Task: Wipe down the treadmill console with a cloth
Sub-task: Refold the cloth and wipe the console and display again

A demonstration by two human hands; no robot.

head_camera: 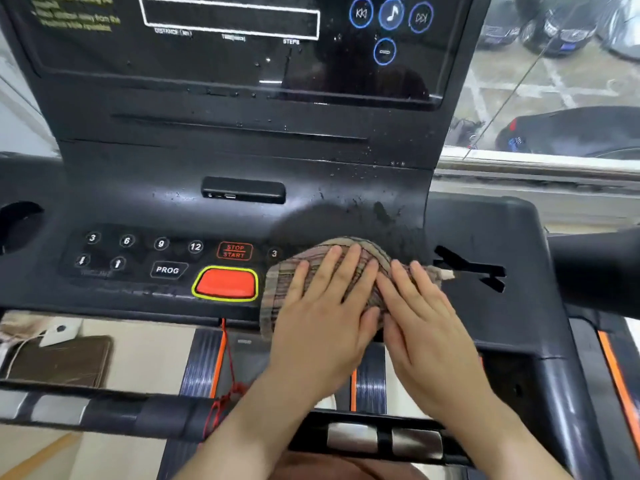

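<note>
The black treadmill console (pixel 242 143) fills the view, with a display panel on top and a button strip below. A striped brownish cloth (pixel 360 251) lies on the right half of the button strip, just right of the red button (pixel 225 284). My left hand (pixel 322 306) presses flat on the cloth with fingers spread. Beside it, my right hand (pixel 419 310) also lies flat on the cloth, thumbs nearly touching. Water drops and smears (pixel 377 209) speckle the console above the cloth. The cloth hides the buttons under it.
Number keys and a STOP/START key (pixel 234 251) sit left of the cloth. A red safety cord (pixel 227 372) hangs below the red button. A black handlebar (pixel 138 414) crosses in front, and an arm rail (pixel 595 268) juts at right. A window with parked cars (pixel 568 81) lies beyond.
</note>
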